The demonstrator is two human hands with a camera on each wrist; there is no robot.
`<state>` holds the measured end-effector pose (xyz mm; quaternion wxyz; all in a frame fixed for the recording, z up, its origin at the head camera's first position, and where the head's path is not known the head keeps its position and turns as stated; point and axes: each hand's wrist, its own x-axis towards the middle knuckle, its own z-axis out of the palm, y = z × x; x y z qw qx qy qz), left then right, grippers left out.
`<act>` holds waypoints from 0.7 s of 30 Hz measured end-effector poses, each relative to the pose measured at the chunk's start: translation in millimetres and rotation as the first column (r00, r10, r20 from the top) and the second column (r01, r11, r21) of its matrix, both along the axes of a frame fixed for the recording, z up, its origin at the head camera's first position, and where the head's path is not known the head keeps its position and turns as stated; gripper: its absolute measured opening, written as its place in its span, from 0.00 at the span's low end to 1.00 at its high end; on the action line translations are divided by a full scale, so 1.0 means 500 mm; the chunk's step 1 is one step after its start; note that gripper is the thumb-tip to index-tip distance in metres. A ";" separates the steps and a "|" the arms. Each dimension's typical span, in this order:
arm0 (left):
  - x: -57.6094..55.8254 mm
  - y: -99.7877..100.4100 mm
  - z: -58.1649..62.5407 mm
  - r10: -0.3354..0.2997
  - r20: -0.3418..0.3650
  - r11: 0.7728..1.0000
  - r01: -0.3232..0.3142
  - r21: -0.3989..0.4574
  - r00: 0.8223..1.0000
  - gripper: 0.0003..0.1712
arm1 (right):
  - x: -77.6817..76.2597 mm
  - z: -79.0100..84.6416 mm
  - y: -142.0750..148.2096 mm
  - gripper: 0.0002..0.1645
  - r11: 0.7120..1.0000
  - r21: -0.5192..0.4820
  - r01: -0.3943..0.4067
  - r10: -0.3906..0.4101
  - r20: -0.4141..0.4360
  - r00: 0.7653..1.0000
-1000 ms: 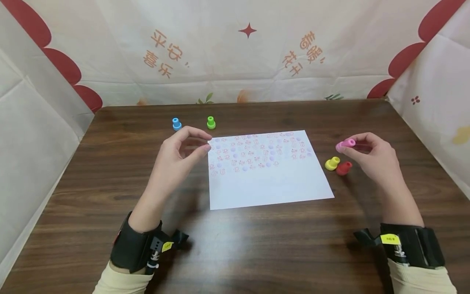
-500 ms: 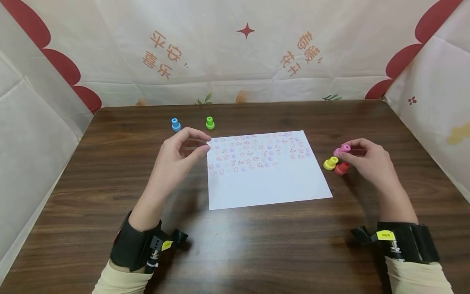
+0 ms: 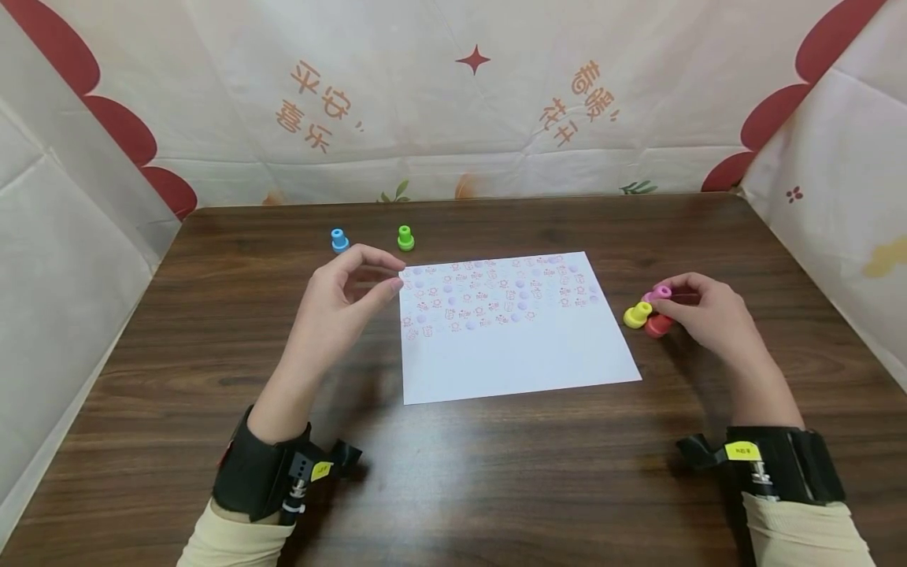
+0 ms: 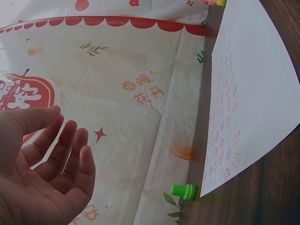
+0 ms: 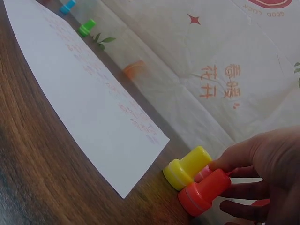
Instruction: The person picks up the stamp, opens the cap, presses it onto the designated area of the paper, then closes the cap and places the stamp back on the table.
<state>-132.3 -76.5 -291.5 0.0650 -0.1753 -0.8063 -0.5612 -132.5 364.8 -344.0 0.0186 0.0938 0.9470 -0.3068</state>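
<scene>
At the right side of the table, my right hand (image 3: pixel 716 315) pinches a pink toy stamp (image 3: pixel 660 292) between thumb and fingers. It sits just behind a yellow stamp (image 3: pixel 637 315) and a red stamp (image 3: pixel 658 326); in the right wrist view only a sliver of the pink stamp (image 5: pixel 203 174) shows between those two. Over the upper left corner of a white sheet of paper (image 3: pixel 517 354) is my left hand (image 3: pixel 340 299), its fingers loosely bent and nothing between them. Rows of small red and purple prints fill the sheet's upper half.
Behind the left hand stand a blue stamp (image 3: pixel 339 240) and a green stamp (image 3: pixel 405 238), near the back of the brown wooden table (image 3: pixel 496 488). A white printed cloth (image 3: pixel 425 102) hangs along the back and both sides.
My right hand has lowered the pink stamp and moved it slightly left, from above the red stamp to right behind the yellow and red ones. The left hand has stayed almost still.
</scene>
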 end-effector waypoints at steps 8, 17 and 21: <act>0.000 0.000 0.005 0.008 -0.002 1.000 -0.008 0.000 1.000 0.11 | -0.005 0.007 0.000 0.36 1.000 0.009 -0.015 0.015 0.002 1.000; -0.002 0.000 0.014 0.005 -0.013 1.000 -0.005 0.019 1.000 0.11 | -0.005 0.017 -0.001 0.37 1.000 -0.002 -0.003 0.003 -0.016 1.000; 0.000 -0.002 0.017 0.008 -0.012 1.000 -0.007 0.024 1.000 0.11 | -0.001 0.028 -0.010 0.37 1.000 -0.005 0.002 -0.003 -0.056 0.998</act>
